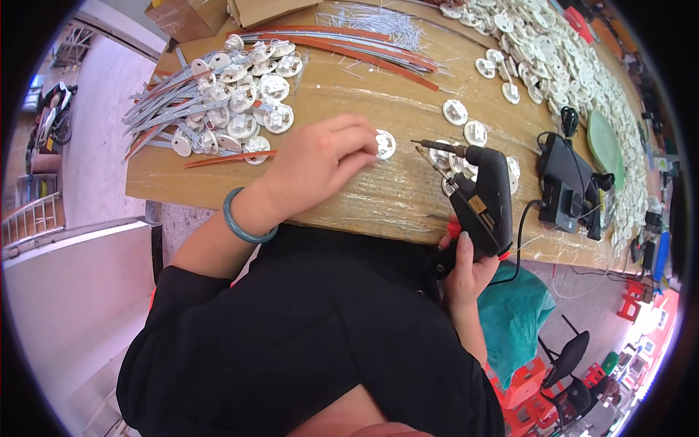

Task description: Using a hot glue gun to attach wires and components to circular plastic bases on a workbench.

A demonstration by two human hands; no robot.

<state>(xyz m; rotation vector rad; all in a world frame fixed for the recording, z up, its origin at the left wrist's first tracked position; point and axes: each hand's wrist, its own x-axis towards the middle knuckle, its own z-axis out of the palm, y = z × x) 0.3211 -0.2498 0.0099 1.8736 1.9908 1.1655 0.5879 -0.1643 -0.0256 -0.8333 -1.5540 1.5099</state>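
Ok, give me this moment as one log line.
left grip: at white disc's edge | right grip: holding black soldering gun, tip apart from disc | table: grey strips

I see one disc (385, 145) on the table (364, 200) just right of the left hand (324, 156), a disc heap (242, 100) to that hand's left and strips (364, 52) beyond. A soldering gun (486, 197) is in the right hand (468, 271); a box (559, 205) sits farther right, another heap (553, 62) behind it.
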